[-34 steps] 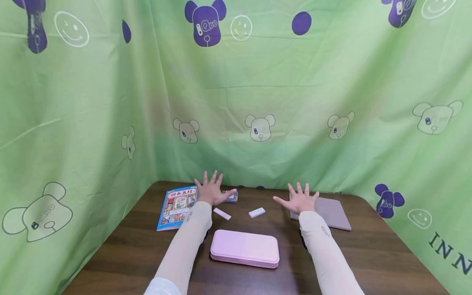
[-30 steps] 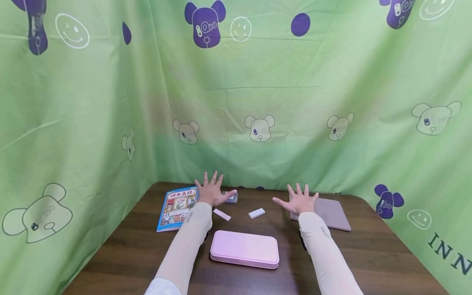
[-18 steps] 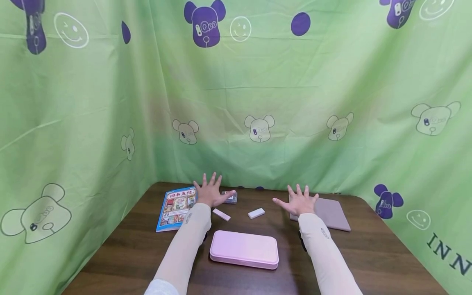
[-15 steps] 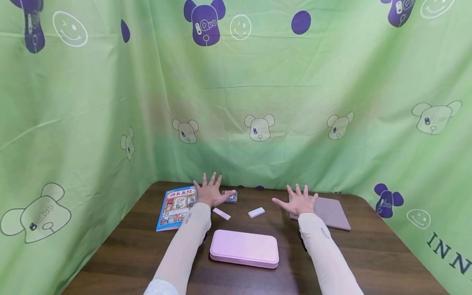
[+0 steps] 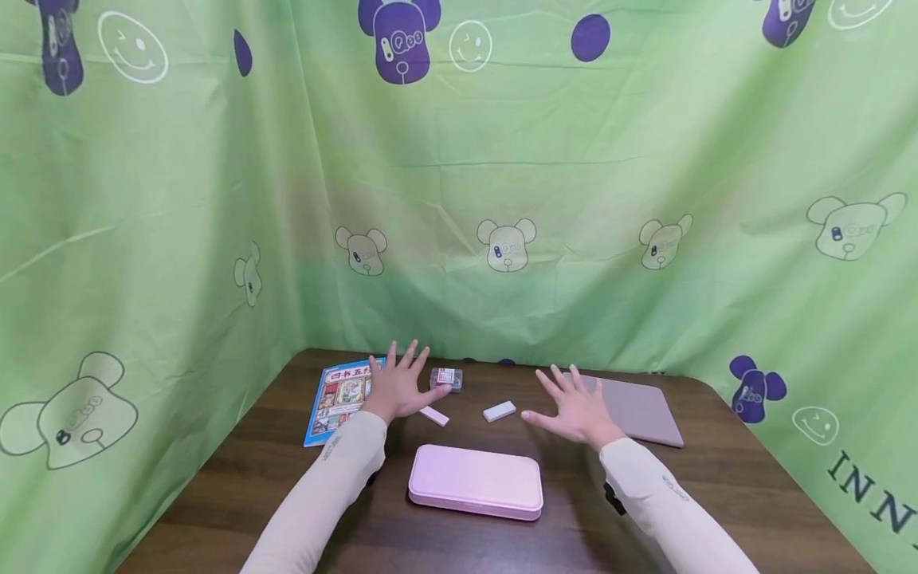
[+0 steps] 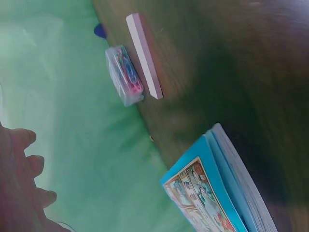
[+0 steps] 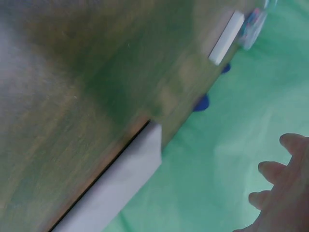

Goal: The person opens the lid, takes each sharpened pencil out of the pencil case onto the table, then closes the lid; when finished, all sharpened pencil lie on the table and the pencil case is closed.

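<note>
My left hand hovers with spread fingers between a blue-bordered book and a small clear plastic box; it holds nothing. In the left wrist view, colourful bits that look like paper clips show inside the box. A slim pink bar lies just right of that hand, partly covered by it. Over the near-left part of a flat mauve-grey notebook-like item is my right hand, fingers spread and nothing held. Between the hands lies a small white block. A closed pink pencil case lies nearest me.
Everything lies on a dark brown wooden table. A green printed curtain hangs close behind the table's far edge and along its left side.
Both hands have drawn back slightly toward me; the left forearm has shifted left and the right forearm right. More of the clear box shows. The objects on the table have stayed put.
</note>
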A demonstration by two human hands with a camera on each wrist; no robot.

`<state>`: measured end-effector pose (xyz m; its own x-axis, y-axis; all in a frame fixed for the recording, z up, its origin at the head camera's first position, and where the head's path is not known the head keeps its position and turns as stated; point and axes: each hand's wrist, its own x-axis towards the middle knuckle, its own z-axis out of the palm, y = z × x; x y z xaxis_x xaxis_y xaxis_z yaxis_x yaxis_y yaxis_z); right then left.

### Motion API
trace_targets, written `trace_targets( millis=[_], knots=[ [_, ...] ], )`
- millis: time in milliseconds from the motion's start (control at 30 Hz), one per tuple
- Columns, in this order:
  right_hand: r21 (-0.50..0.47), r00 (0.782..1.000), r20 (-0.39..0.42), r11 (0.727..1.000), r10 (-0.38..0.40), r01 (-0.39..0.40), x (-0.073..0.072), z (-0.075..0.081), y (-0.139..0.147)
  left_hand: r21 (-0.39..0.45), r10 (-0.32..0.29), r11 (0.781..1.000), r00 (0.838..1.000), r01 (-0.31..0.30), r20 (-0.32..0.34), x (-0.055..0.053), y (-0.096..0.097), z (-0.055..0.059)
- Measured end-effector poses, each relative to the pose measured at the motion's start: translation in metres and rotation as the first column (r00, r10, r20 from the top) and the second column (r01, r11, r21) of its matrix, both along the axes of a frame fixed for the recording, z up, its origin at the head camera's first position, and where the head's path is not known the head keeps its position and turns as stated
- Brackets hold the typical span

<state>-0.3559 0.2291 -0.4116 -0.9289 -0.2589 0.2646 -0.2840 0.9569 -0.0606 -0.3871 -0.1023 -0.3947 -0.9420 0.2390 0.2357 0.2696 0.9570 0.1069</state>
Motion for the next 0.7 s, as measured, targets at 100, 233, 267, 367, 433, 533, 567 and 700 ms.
trace_targets(
  millis=[100, 233, 267, 367, 433, 533, 567, 700],
  knots=[
    [0.006, 0.997, 0.0, 0.997, 0.073, -0.073, 0.015, -0.002, -0.005, -0.045, -0.036, 0.998, 0.999, 0.037, 0.01, 0.014, -0.002, -0.003],
    [0.02, 0.985, 0.024, 0.985, 0.171, -0.172, 0.035, -0.005, -0.012, -0.09, -0.1, 0.99, 0.993, 0.105, 0.059, 0.035, 0.001, -0.004],
    [0.029, 0.98, 0.033, 0.98, 0.194, -0.195, 0.04, -0.007, -0.013, -0.09, -0.124, 0.987, 0.99, 0.13, 0.075, 0.04, 0.002, -0.004],
    [0.047, 0.966, 0.051, 0.965, 0.255, -0.257, 0.05, -0.01, -0.017, -0.088, -0.204, 0.972, 0.97, 0.217, 0.132, 0.054, 0.005, -0.003],
    [0.045, 0.955, 0.062, 0.955, 0.291, -0.294, 0.056, -0.011, -0.019, -0.087, -0.251, 0.96, 0.953, 0.268, 0.171, 0.062, 0.007, -0.002],
    [0.048, 0.944, 0.074, 0.944, 0.322, -0.325, 0.061, -0.012, -0.022, -0.093, -0.297, 0.942, 0.928, 0.324, 0.223, 0.07, 0.007, -0.002],
    [0.053, 0.942, 0.077, 0.942, 0.328, -0.332, 0.062, -0.012, -0.023, -0.093, -0.305, 0.938, 0.923, 0.334, 0.237, 0.072, 0.006, -0.003],
    [0.072, 0.936, 0.089, 0.935, 0.341, -0.347, 0.065, -0.015, -0.024, -0.09, -0.335, 0.925, 0.903, 0.37, 0.269, 0.076, 0.002, -0.006]
  ],
)
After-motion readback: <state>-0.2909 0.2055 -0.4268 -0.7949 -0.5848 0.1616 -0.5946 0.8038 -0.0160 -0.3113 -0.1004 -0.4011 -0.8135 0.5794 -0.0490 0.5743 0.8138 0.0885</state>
